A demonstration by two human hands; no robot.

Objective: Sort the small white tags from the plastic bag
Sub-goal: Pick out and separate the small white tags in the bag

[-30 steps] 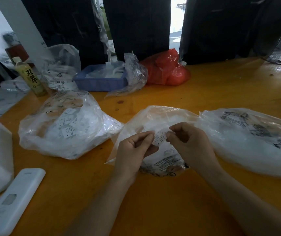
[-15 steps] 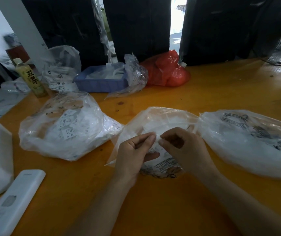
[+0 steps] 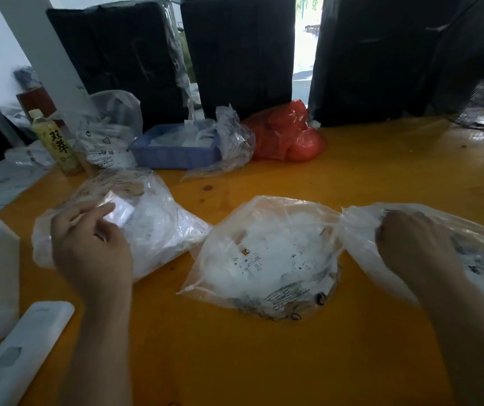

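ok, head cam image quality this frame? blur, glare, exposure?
Head view: left hand and the white tag it holds are motion-smeared; doorway gap blown out against dark backdrop; glare streaks on the orange table top right; print on the middle bag readable; wide-angle bending at the edges.

Orange wooden table (image 3: 381,177), dark curtains (image 3: 234,54), daylit gap (image 3: 306,33)

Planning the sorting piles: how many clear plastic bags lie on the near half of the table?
3: left bag under the left hand, middle bag, right bag under the right hand. More sit farther back.
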